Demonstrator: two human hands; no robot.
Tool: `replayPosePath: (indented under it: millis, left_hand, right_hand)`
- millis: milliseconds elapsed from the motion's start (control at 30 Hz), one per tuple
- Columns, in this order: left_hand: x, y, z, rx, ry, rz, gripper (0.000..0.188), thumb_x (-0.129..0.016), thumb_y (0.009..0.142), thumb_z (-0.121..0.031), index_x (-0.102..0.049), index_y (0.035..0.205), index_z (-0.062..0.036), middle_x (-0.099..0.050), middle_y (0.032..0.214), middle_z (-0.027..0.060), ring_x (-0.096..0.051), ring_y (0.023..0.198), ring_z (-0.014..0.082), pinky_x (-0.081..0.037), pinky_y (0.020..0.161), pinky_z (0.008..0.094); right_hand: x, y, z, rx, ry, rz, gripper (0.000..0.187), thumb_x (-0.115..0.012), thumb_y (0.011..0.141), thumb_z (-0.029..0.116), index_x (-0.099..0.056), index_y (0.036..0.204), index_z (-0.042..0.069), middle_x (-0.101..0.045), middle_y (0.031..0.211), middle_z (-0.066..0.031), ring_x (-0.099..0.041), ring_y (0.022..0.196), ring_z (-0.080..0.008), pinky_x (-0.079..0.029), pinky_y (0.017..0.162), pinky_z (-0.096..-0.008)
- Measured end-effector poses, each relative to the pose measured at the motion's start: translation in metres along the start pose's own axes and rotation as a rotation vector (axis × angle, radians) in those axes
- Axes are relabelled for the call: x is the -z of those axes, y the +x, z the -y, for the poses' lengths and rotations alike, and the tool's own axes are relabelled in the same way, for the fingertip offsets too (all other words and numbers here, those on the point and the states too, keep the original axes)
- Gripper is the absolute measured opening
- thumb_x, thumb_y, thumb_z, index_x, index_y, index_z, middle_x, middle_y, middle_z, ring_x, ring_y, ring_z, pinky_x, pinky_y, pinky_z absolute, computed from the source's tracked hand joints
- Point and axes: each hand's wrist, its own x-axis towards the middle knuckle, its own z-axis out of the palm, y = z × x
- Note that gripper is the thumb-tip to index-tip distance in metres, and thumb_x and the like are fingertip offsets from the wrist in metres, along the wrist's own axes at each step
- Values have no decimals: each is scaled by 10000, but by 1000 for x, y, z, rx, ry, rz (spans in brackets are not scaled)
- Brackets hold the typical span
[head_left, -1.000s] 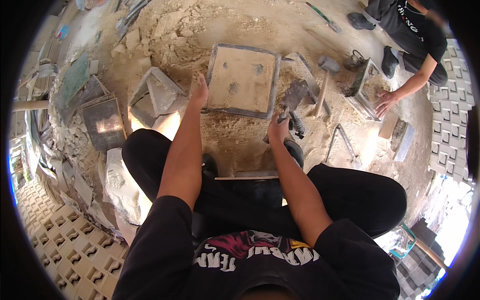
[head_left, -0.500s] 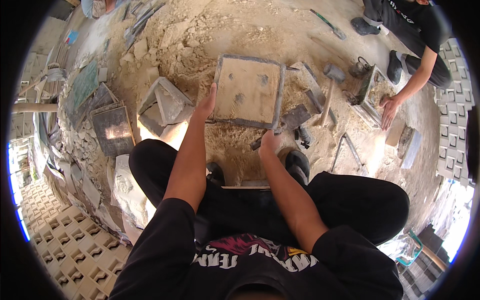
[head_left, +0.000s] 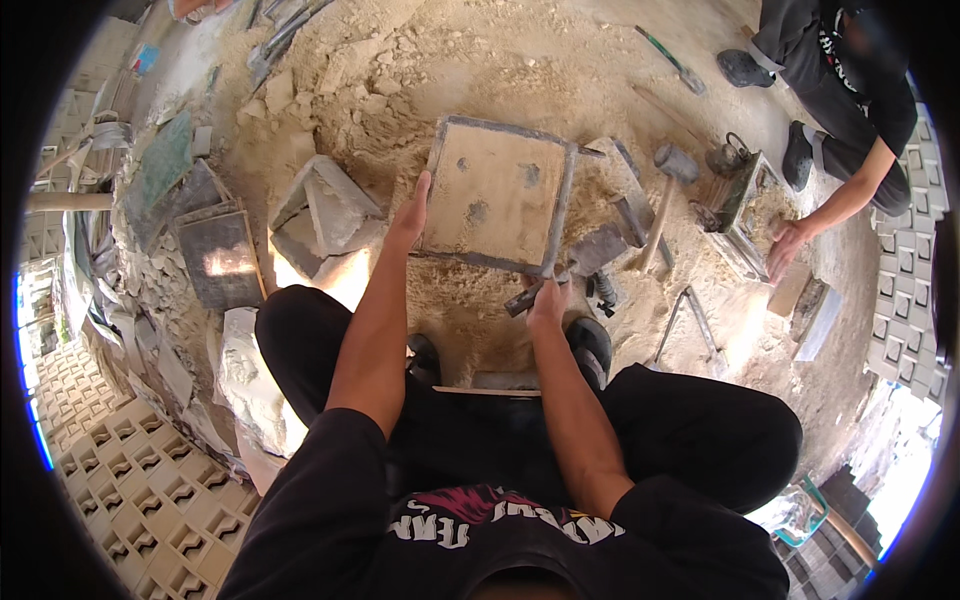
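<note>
A square, dark-edged mould (head_left: 495,195) packed with sandy material lies in front of me, its top face marked by several grey spots. My left hand (head_left: 408,212) grips its left edge, with the fingers partly hidden at the side. Near the mould's lower right corner, my right hand (head_left: 547,302) is closed around the dark handle of a trowel (head_left: 598,248). The trowel's flat blade points up and to the right, beside the mould. A dark, knobbly tool (head_left: 604,290) lies just right of that hand.
To the right lie a mallet (head_left: 659,215) and a V-shaped metal piece (head_left: 690,325). Farther right, a co-worker's hand (head_left: 788,245) touches a box mould (head_left: 742,225). Angled concrete pieces (head_left: 325,210) and dark slabs (head_left: 222,258) lie left; loose sand (head_left: 400,60) spreads behind.
The right hand has shifted slightly right and down, and more of the trowel's handle shows. The left hand stays on the mould's edge. The whole view has shifted a little.
</note>
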Motion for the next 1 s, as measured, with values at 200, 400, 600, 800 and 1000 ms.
replayPosePath:
  millis: [200, 400, 600, 800, 1000]
  left_hand:
    - [-5, -19, -20, 10, -83, 109, 1096, -231, 784, -883, -355, 1466, -33, -318, 1505, 242, -274, 1413, 352, -204, 1138, 436]
    - [-11, -24, -29, -13, -108, 111, 1040, -215, 832, -840, -241, 1511, -53, -229, 1556, 199, -184, 1450, 331, -137, 1163, 426]
    - [0, 11, 1, -53, -250, 99, 999, -301, 868, -787, -200, 1520, -36, -207, 1577, 130, -186, 1451, 267, -137, 1166, 364]
    - [-12, -16, -23, 83, -266, 101, 994, -284, 854, -803, -198, 1526, -76, -215, 1571, 133, -198, 1443, 274, -164, 1159, 394]
    - [-32, -16, -24, 45, -482, 174, 1006, -193, 833, -839, -189, 1536, -118, -231, 1570, 130, -217, 1439, 302, -188, 1148, 462]
  right_hand:
    - [8, 9, -1, -20, -21, -93, 248, -511, 965, 72, -470, 1210, 66, -580, 1127, -125, -637, 979, -239, -589, 806, -414]
    - [9, 13, -33, 99, -374, -298, 299, -501, 935, 31, -471, 1232, 6, -585, 1103, -140, -638, 906, -235, -574, 747, -386]
    - [-13, 5, -11, -138, 266, -306, 239, -526, 929, 90, -524, 1154, 11, -589, 1061, -130, -624, 882, -253, -546, 728, -404]
    - [-9, 28, 23, -193, 231, -183, 173, -512, 931, 165, -539, 1041, 34, -604, 941, -112, -624, 797, -249, -534, 658, -410]
    - [-27, 108, 52, -161, 259, 17, 146, -474, 915, 124, -554, 990, 27, -610, 941, -111, -624, 842, -251, -538, 753, -397]
